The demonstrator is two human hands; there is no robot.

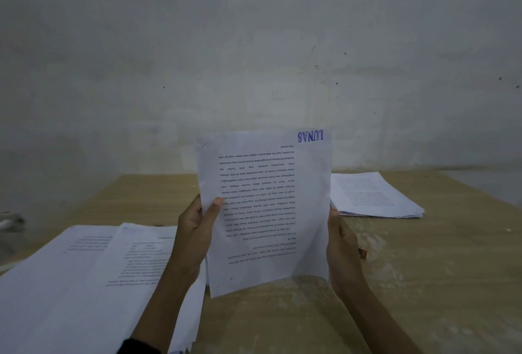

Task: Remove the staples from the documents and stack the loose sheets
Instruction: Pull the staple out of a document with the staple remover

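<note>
hold: your left hand (195, 229) and right hand (343, 243) each clamp a side edge of the document (265, 212), upright over the worktop (409, 269), long axis vertical | staple: likely top-left corner, nearer left grip | stack (375, 195): far right, nearer right hand

The held document (265, 207) is hiding the fingers of the left hand (195, 236) and most of the right hand (343, 249), so only the left thumb is showing in front. Its upside-down text is blurring too much to read, apart from the stamp. The near paper pile (70, 283) is running off the left and bottom edges.
</note>
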